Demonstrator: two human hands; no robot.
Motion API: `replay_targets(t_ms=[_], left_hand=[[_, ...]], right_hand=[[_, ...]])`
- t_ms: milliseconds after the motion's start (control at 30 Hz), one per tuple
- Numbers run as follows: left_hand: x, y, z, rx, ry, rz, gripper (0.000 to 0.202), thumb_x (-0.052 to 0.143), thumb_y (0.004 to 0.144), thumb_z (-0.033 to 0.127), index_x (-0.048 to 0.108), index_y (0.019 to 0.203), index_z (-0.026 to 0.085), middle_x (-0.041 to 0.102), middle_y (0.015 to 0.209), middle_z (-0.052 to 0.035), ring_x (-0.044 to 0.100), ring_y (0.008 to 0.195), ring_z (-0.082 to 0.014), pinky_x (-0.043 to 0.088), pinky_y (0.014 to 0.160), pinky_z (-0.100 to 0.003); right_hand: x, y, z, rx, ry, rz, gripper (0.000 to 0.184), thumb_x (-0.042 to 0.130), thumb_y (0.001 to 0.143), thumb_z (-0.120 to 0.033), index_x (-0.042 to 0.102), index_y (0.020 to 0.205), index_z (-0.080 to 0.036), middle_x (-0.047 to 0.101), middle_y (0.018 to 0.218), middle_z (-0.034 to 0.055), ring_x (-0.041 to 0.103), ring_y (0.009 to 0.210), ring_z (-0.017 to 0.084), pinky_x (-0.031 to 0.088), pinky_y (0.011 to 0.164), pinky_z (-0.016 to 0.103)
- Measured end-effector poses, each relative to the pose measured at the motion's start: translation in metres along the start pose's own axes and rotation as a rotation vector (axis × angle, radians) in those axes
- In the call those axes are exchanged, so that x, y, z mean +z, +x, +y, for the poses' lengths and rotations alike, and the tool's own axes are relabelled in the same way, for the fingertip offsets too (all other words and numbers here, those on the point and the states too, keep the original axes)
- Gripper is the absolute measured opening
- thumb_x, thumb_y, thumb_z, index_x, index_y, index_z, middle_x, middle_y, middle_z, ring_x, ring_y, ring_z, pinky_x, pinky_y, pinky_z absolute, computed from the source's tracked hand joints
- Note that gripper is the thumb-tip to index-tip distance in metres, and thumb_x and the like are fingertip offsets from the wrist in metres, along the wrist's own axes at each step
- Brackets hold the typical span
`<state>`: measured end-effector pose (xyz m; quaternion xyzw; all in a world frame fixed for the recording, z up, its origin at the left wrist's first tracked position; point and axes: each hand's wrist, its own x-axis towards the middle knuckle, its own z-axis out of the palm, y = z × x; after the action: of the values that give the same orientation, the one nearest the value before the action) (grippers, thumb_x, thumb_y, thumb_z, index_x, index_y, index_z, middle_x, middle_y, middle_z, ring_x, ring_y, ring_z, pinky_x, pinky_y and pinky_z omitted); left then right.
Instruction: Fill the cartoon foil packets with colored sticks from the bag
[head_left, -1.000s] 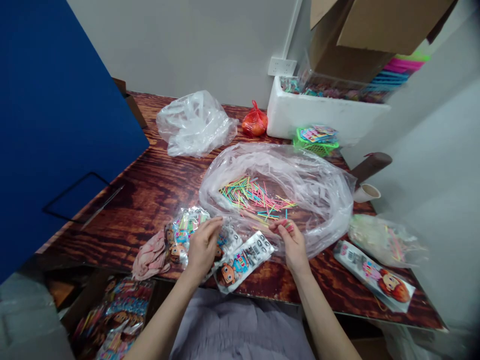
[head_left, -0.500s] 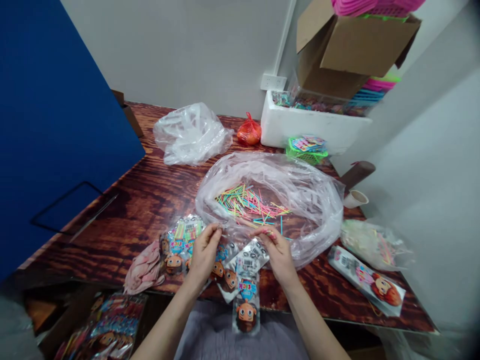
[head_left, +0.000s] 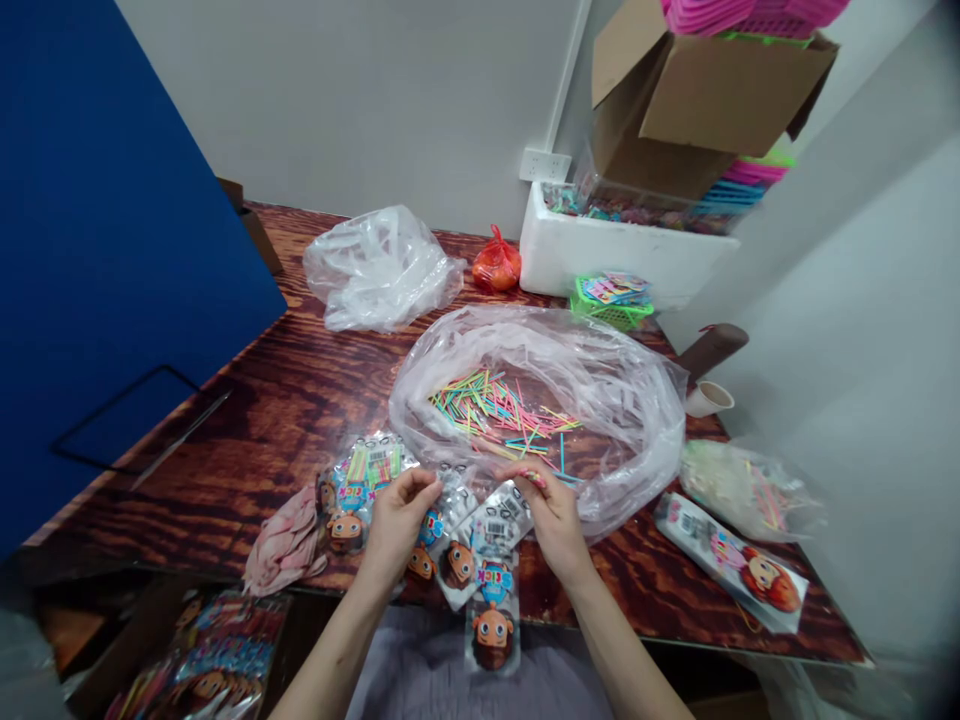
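Note:
My right hand [head_left: 551,510] is closed around a few thin coloured sticks, their pink ends showing at the fingers. My left hand [head_left: 403,520] is pinched, thumb against forefinger; whatever is between them is too small to make out. Just beyond both hands lies an open clear plastic bag [head_left: 637,400] with a loose pile of pink, yellow, green and blue sticks [head_left: 487,405]. Between and below my hands overlap silvery cartoon-printed pouches [head_left: 493,615], one hanging over the table edge. More pouches [head_left: 349,510], some with sticks showing inside, lie left of my left hand.
A pink cloth [head_left: 285,545] lies at the front left, above a box of packed pouches [head_left: 225,650]. On the right are a pouch stack [head_left: 735,565], a bag of sticks [head_left: 757,490] and a paper cup [head_left: 709,399]. A white foam box [head_left: 622,245] stands behind.
My left hand has drawn slightly down and left, away from the plastic bag's near edge. My right hand has barely moved and still holds the sticks.

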<state>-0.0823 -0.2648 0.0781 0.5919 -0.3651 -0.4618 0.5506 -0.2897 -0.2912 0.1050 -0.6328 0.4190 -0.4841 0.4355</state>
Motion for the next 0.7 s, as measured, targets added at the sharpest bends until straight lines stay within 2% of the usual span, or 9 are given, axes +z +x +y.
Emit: replay_targets(t_ms=[133, 367, 700], left_hand=[[-0.0004, -0.0031, 0.0009, 0.024, 0.050, -0.002, 0.025, 0.071, 0.070, 0.040, 0.069, 0.076, 0.016, 0.064, 0.071, 0.0005, 0.054, 0.068, -0.0140, 0.041, 0.065, -0.023], [0.0030, -0.0073, 0.0007, 0.008, 0.073, -0.011, 0.034, 0.069, 0.071, 0.045, 0.075, 0.087, 0.016, 0.074, 0.090, -0.0055, 0.063, 0.087, -0.0228, 0.047, 0.080, -0.030], [0.0051, -0.0090, -0.0014, 0.000, 0.108, -0.050, 0.034, 0.068, 0.073, 0.047, 0.075, 0.087, 0.017, 0.074, 0.087, -0.0045, 0.062, 0.084, -0.0217, 0.046, 0.077, -0.028]], right_hand=[[0.0014, -0.0009, 0.0021, -0.006, 0.005, 0.001, 0.019, 0.052, 0.095, -0.031, 0.069, 0.095, -0.023, 0.070, 0.098, 0.0027, 0.063, 0.091, 0.019, 0.043, 0.085, 0.030], [0.0014, -0.0026, 0.0025, 0.004, 0.005, 0.003, 0.018, 0.052, 0.095, -0.030, 0.068, 0.092, -0.022, 0.069, 0.093, 0.0022, 0.062, 0.090, 0.019, 0.043, 0.084, 0.029], [0.0005, -0.0040, 0.0035, 0.022, 0.012, 0.007, 0.017, 0.051, 0.095, -0.029, 0.066, 0.088, -0.022, 0.066, 0.088, 0.0004, 0.062, 0.089, 0.017, 0.042, 0.084, 0.027]])
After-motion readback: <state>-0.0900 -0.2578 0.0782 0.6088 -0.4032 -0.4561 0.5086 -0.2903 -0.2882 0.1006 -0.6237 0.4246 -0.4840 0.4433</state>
